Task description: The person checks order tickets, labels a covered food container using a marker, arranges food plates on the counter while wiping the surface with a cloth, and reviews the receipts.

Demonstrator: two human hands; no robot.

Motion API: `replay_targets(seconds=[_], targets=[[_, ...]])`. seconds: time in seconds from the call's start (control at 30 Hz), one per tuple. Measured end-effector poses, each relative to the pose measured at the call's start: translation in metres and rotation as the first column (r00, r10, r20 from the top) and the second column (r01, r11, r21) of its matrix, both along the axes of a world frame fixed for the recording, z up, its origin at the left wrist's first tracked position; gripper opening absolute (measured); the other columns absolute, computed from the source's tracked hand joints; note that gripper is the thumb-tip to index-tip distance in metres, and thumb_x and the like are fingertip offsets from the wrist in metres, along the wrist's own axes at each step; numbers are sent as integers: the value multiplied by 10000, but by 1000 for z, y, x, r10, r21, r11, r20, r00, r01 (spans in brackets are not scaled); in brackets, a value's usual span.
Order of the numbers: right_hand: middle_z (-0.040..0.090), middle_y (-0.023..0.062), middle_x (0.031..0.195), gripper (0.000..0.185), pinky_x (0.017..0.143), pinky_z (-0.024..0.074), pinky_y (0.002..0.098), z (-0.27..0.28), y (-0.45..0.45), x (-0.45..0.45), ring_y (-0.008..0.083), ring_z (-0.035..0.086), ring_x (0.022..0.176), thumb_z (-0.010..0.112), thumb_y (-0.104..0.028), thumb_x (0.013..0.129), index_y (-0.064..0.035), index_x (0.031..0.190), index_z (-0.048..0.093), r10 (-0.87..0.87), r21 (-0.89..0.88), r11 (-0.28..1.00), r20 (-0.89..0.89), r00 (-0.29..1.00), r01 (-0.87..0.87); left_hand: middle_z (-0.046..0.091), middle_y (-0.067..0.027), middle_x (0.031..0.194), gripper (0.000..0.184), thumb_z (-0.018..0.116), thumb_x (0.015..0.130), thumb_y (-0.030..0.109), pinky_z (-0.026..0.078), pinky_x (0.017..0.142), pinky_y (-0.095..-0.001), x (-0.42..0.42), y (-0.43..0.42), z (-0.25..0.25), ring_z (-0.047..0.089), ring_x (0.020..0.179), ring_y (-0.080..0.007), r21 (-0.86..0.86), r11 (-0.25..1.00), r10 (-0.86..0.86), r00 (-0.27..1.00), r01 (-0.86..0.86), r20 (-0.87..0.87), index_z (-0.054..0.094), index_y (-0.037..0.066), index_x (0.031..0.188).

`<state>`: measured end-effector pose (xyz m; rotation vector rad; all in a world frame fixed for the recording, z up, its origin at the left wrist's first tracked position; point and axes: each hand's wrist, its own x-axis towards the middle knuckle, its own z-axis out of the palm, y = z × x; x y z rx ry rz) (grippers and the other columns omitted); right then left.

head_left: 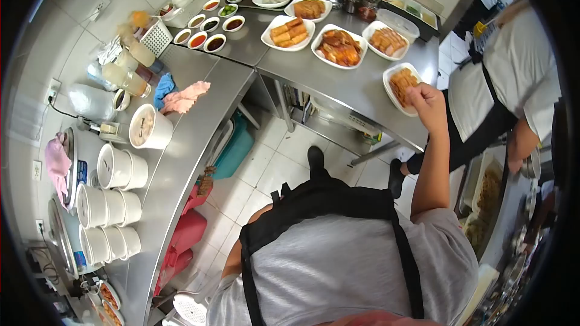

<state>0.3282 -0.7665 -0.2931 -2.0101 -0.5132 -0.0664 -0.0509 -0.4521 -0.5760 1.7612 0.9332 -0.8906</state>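
Note:
My right hand [428, 105] is closed at the near right rim of a white dish [391, 74] of golden fried pieces [400, 84], at the right end of the steel counter. The hand covers part of the dish, and its fingertips are hidden. Beyond it are a white dish of sliced fried food [388, 41], one of glossy orange-brown meat [339, 47] and one of fried rolls [289, 33]. Another fried dish [309, 8] stands behind these. Only part of my left arm [241, 247] shows beside my body; my left hand is out of sight.
Small sauce cups [215, 43] stand at the back left. White tubs [110, 205], a larger tub [150, 127] and a pink cloth [186, 98] sit on the left counter. At right stands a person in a white shirt [501, 78]. Red bins [184, 229] are under the left counter.

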Motion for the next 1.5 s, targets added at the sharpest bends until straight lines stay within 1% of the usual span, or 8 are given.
replay_targets(seconds=[0.23,0.6,0.77,0.9,0.97,1.1,1.27,1.5], targets=[[528,20,622,159,483,364,196,-6,82,131,61,457,541,518,-147,794,7,781,554,-11,314,949,-64,998,31,568,-156,851,409,398,822,345,449,503,-283,106,68,47,574,591,-207,55,998,16,999,-19,52,469,0,1030],[529,145,585,225,495,380,325,-7,207,250,248,479,498,531,-187,740,28,674,542,306,-390,887,95,947,-247,489,-64,497,436,413,824,340,387,446,-267,235,134,137,485,448,-159,193,804,331,693,-562,640,509,3,565],[464,39,514,267,441,377,249,-10,256,225,94,428,422,504,-246,778,-26,628,523,385,-90,897,-328,863,-434,530,-57,683,178,425,834,162,418,517,-221,248,147,184,503,566,-102,99,816,380,656,-570,653,509,10,870],[536,47,688,334,552,416,234,-14,283,169,119,516,606,503,-191,759,-74,1072,495,615,-43,672,-523,590,-739,485,-109,1015,338,437,812,65,402,763,-252,247,153,175,491,872,-146,-178,912,356,497,-370,792,386,51,1145],[559,80,782,461,613,421,269,-21,288,163,152,529,710,507,-172,742,-94,1184,405,851,-204,320,-368,375,-925,438,-123,1110,432,447,804,48,360,851,-268,257,149,198,451,973,-166,-326,900,435,572,-289,695,326,74,1218],[565,110,831,451,653,420,286,-18,310,158,172,536,736,522,-174,735,-81,1164,421,857,-205,256,-405,320,-945,445,-116,1099,440,468,813,142,386,780,-267,266,166,214,477,911,-150,-56,920,307,624,-388,718,324,87,1225],[548,101,905,499,681,433,283,-31,362,155,178,548,793,512,-202,775,-47,1215,336,868,34,204,-468,165,-978,491,-134,1027,482,494,794,217,403,744,-308,286,196,204,518,872,-203,-313,746,602,394,-588,695,299,106,1221],[389,139,1152,658,712,458,370,-98,474,217,285,527,883,558,-179,735,-67,1249,163,402,305,902,-851,339,-304,475,-174,1041,317,466,795,265,424,724,-347,376,249,156,526,880,-277,-883,183,983,85,-432,162,286,156,1032]])
